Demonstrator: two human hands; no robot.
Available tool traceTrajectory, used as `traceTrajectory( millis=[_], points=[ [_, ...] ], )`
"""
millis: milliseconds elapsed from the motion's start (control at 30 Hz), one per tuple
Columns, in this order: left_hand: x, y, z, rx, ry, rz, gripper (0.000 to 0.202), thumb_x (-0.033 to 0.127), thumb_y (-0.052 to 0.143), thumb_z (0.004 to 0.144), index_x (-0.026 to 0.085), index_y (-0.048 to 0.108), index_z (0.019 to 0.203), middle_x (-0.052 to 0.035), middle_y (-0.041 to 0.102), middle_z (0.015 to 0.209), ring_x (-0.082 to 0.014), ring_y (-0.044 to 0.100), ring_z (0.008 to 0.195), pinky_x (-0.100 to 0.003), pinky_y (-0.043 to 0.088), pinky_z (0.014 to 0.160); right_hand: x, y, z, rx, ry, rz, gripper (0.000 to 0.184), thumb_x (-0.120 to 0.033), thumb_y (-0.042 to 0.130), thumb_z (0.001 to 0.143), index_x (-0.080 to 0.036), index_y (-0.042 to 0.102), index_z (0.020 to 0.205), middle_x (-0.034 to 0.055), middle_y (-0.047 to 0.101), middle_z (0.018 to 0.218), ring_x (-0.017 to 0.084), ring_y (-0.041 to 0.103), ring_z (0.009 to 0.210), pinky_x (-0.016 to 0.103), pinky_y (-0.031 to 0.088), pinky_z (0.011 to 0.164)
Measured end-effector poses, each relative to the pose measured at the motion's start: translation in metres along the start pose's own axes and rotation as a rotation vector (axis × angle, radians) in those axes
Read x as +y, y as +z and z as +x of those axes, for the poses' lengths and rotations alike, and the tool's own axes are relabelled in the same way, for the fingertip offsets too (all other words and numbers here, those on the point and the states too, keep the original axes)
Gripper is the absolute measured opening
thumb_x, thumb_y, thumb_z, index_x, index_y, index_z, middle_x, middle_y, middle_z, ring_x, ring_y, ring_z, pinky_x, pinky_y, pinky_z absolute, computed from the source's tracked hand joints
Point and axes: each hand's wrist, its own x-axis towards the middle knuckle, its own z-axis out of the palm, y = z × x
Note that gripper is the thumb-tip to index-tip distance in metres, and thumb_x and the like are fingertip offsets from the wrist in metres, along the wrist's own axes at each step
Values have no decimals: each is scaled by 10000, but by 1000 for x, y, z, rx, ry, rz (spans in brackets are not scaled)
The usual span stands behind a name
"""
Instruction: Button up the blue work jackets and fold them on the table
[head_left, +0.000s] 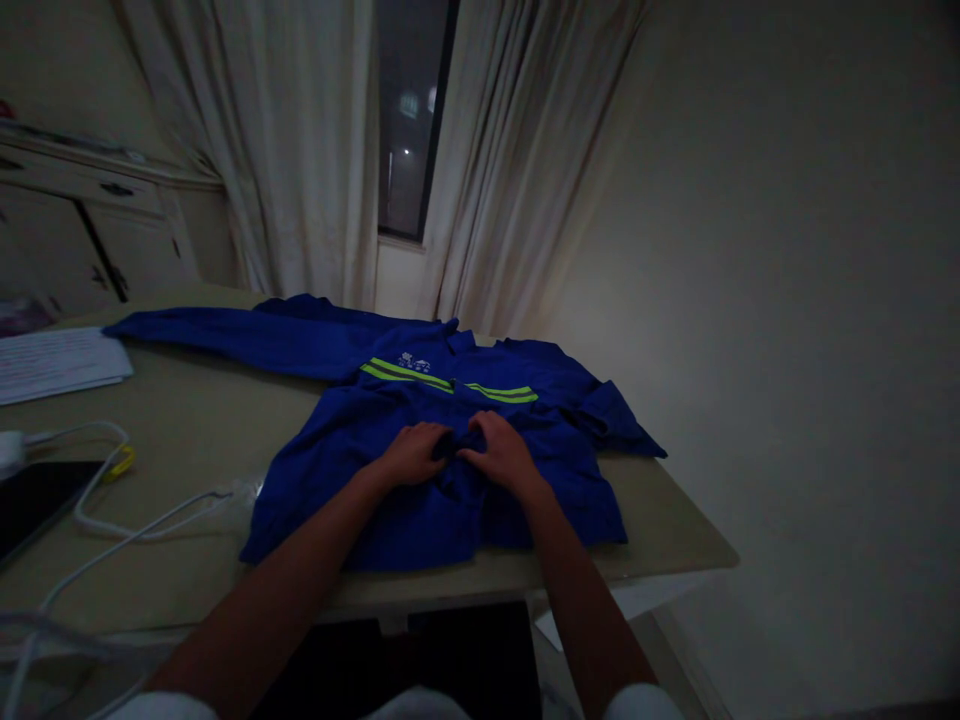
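- Your left hand curled at the centre of the frame, fingers and thumb closed on gathered cloth at the front of the blue jacket.
- Your right hand faced it, just beside, thumb and fingers bent into a C and pinching the same bunched front; the exact edge between them was too dark to make out.
- The jacket lay spread across the middle of the frame, its matte fabric softly creased, one long sleeve tapering toward the left and the other sleeve crumpled at right of centre.
- Flat yellow-green bands, each with a greyish stripe, crossed the chest below a small white print.
- Under it you had a smooth, pale table, its corner pointing to the lower right.
- At the left edge sat thin paper sheets, a slim black device and a looping white cable; crinkled clear plastic lay near the jacket's hem.
- Heavy pleated curtains hung in the upper part of the frame.
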Motion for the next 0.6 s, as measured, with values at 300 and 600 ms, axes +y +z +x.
traceTrajectory(
  millis=[300,600],
  points=[
    [7,-21,-3,-141,-63,60,648,409,814,719,144,633,1281,-192,679,1279,-344,675,1178,-410,531,1009,9,19,10,-205,51,161,371,-63,644,756,-267,711,1058,11,734,1002,207,686,921,289,491,796],
    [18,5,21,31,-125,6,344,305,689,892,263,709,1233,-81,736,1216,-258,678,1162,-359,514,957,34,27,9,-51,162,625,347,-84,588,722,-198,726,1019,-10,718,882,166,659,836,259,512,766]
  ],
)
